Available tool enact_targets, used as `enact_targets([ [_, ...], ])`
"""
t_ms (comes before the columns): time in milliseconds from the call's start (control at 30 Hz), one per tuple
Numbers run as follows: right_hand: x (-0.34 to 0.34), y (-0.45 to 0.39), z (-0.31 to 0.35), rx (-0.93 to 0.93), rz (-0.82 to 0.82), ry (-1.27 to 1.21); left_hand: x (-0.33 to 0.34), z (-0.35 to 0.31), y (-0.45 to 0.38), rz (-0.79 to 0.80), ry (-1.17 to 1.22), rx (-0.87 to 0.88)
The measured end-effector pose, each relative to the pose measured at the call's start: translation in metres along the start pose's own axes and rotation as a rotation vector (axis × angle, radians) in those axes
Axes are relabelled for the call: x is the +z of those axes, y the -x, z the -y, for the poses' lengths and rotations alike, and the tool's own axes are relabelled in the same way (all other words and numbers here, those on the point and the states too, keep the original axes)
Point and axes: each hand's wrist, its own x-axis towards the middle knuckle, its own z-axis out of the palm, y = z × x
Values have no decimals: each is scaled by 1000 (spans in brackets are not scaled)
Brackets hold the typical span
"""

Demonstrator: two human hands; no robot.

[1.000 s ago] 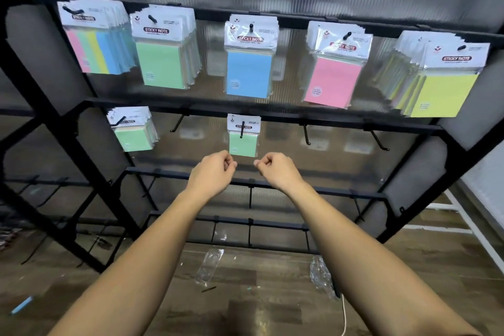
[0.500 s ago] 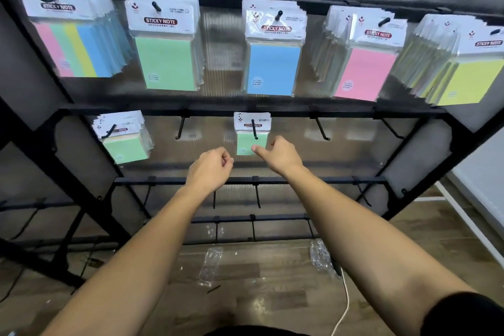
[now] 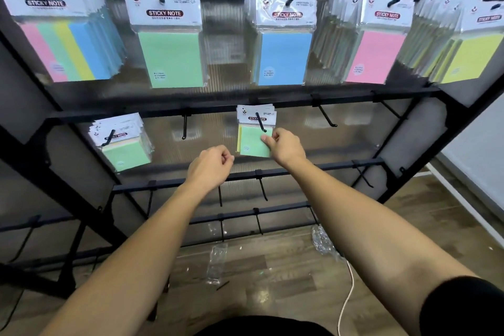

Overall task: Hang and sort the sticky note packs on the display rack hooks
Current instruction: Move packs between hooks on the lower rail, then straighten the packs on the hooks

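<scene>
Display rack (image 3: 272,102): black metal frame with horizontal bars carrying hooks, set against a translucent ribbed panel.

Arms: both bare forearms extend forward and upward from the lower edge of the view toward the middle bar.

Right hand (image 3: 286,146): raised to the centre hook of the middle row, knuckles toward the camera. Its fingers (image 3: 265,139) are pinched on the right edge of the small green sticky note pack (image 3: 255,142).

Left hand (image 3: 210,165): held lower and to the left, just beside that pack and not touching it. The fingers are curled inward with tips pressed together; whether they hold anything cannot be told.

Top row, left to right: multicolour packs (image 3: 62,33), large green packs (image 3: 169,43), blue packs (image 3: 282,41), pink packs (image 3: 375,41), yellow packs (image 3: 469,43), each bunch hanging from its own hook, white "STICKY NOTE" header cards uppermost.

Middle row: a bunch of small green packs (image 3: 122,144) on the far-left hook, tilted. The handled pack hangs on the centre hook (image 3: 260,123), front of a short bunch, yellow edges showing behind it. Neighbouring hooks on either side carry nothing.
</scene>
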Motion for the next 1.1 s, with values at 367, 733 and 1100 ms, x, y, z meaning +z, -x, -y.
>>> enact_targets([
  [367,-32,49,-8,-89,-107,61,9,1,-2,12,17,28],
  [733,-65,94,-14,-163,-214,-24,17,-8,-29,-97,8,30],
  [1100,-72,87,-18,-108,-272,-63,38,-28,-66,-100,-15,-61],
])
